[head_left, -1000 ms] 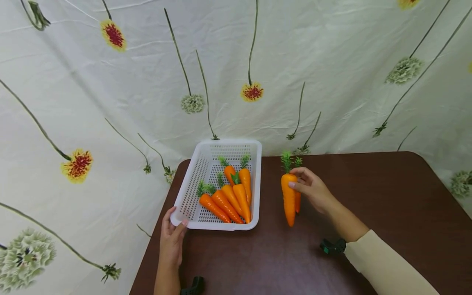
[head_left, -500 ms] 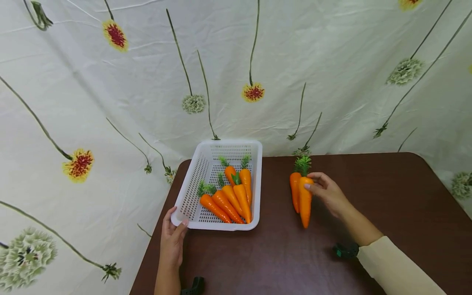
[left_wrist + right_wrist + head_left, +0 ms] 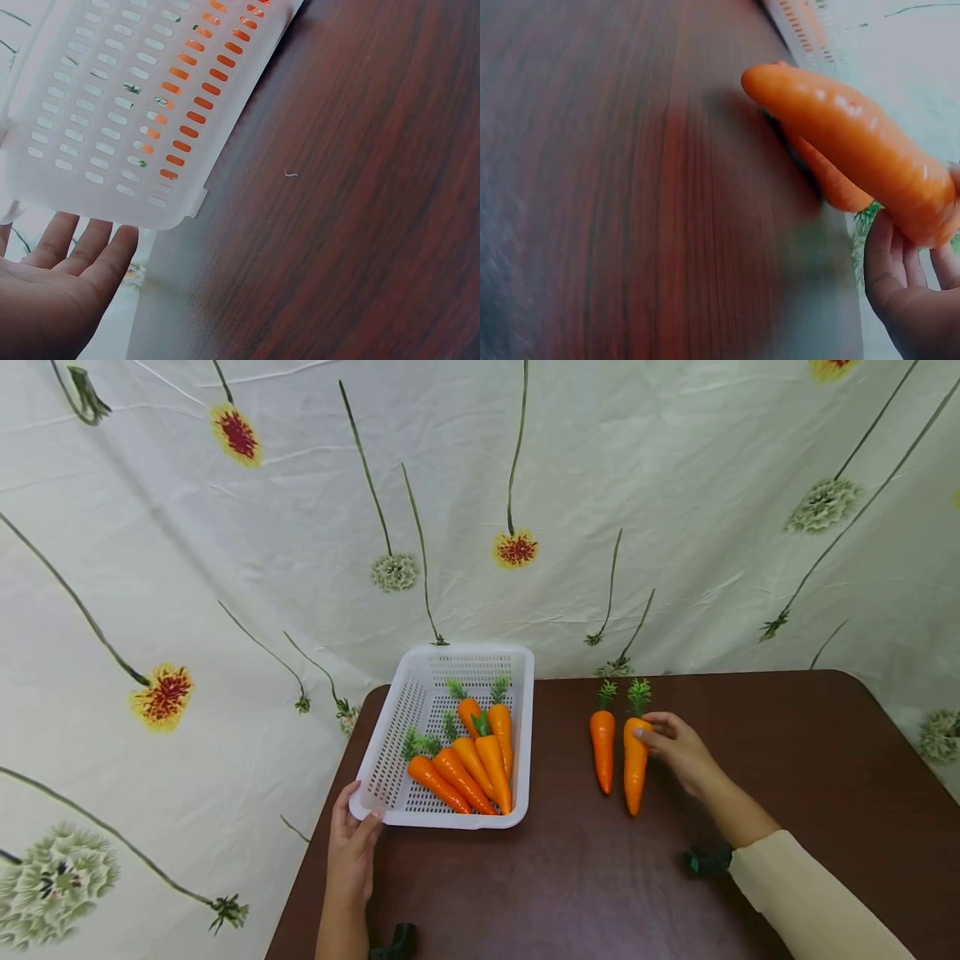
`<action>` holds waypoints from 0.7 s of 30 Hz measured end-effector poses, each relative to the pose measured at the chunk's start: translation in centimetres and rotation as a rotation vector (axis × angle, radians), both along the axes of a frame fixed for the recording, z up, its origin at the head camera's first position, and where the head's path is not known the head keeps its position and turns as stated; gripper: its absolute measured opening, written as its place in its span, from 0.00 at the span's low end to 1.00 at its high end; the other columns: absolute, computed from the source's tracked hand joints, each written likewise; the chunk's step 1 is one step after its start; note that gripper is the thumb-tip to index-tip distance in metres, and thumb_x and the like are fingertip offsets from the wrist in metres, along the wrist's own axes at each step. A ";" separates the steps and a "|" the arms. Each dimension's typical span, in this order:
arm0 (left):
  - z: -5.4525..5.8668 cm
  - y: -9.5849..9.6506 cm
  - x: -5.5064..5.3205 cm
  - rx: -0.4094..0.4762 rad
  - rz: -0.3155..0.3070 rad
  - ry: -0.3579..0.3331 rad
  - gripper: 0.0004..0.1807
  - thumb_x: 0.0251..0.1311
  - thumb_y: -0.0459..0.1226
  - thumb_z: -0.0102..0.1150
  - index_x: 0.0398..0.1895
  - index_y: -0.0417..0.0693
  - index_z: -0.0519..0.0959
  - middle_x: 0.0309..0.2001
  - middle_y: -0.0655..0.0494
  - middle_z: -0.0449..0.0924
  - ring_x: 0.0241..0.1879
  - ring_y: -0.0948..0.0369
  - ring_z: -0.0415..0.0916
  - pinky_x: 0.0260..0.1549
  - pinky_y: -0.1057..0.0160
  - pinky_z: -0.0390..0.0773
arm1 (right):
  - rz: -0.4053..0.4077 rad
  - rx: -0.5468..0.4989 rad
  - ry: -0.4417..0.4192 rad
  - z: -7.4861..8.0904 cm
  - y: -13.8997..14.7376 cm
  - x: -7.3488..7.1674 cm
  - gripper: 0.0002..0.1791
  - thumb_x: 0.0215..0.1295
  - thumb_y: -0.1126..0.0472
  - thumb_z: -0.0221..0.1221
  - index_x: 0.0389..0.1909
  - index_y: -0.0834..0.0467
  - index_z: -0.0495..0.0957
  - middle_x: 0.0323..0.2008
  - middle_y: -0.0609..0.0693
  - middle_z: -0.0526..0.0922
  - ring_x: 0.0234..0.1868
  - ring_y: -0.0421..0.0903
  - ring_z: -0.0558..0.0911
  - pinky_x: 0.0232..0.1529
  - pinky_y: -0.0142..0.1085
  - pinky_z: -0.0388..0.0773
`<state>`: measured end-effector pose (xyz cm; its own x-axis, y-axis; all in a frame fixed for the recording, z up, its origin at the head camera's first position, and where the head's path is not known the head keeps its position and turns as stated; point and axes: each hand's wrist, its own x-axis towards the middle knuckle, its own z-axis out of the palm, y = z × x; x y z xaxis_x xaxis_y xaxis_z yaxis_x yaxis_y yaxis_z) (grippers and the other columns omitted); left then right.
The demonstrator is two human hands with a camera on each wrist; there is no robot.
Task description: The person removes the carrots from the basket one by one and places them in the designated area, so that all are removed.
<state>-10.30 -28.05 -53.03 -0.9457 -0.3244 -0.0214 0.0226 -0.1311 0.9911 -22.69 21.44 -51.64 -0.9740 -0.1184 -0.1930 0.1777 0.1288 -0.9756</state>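
Observation:
In the head view my right hand point(image 3: 682, 756) pinches an orange carrot point(image 3: 636, 777) near its leafy green top. The right wrist view shows this carrot point(image 3: 847, 135) between thumb and fingers, its tip raised over the table. Just left of it another carrot point(image 3: 602, 752) lies on the table, partly hidden behind the held one in the right wrist view. My left hand point(image 3: 352, 843) grips the near left corner of a white perforated plastic basket point(image 3: 531, 735), thumb over the rim. Several carrots point(image 3: 450, 777) lie in the basket, tops pointing away from me.
The dark brown wooden table point(image 3: 555, 893) has rounded far corners. Behind it hangs a pale cloth point(image 3: 675, 468) printed with flowers, close to the basket's far rim. Dark wrist devices point(image 3: 708, 860) are on both wrists.
My right hand has moved right with its carrot, after passing in front of the carrot lying on the table. A gap now shows between the two carrots. The left hand and basket stay put.

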 end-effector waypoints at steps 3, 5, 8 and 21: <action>0.0 0.0 0.0 0.007 0.005 -0.002 0.32 0.73 0.33 0.54 0.75 0.54 0.56 0.72 0.49 0.65 0.63 0.59 0.75 0.55 0.72 0.79 | 0.008 0.038 -0.029 -0.3 0.2 -0.5 0.37 0.73 0.49 0.59 0.72 0.64 0.58 0.59 0.53 0.72 0.43 0.31 0.79 0.49 0.29 0.80; 0.0 0.0 -0.1 0.010 0.007 -0.010 0.32 0.73 0.33 0.54 0.76 0.54 0.56 0.72 0.49 0.65 0.63 0.59 0.74 0.55 0.72 0.79 | 0.018 0.072 -0.042 -0.5 0.4 -0.9 0.38 0.73 0.47 0.58 0.73 0.65 0.57 0.63 0.58 0.70 0.44 0.31 0.79 0.50 0.29 0.80; 0.0 0.0 -0.1 0.016 0.012 -0.022 0.32 0.73 0.33 0.54 0.76 0.55 0.57 0.72 0.52 0.66 0.63 0.59 0.74 0.55 0.72 0.79 | 0.020 0.106 -0.061 -0.7 0.5 -1.3 0.39 0.73 0.46 0.57 0.73 0.66 0.56 0.65 0.62 0.68 0.45 0.31 0.79 0.53 0.32 0.81; 0.0 0.0 0.0 0.013 0.003 0.002 0.32 0.73 0.33 0.54 0.75 0.52 0.56 0.69 0.53 0.67 0.62 0.61 0.76 0.55 0.72 0.79 | 0.013 0.210 -0.099 -0.8 -0.3 -2.7 0.41 0.72 0.42 0.57 0.70 0.67 0.58 0.60 0.62 0.71 0.55 0.53 0.81 0.65 0.53 0.74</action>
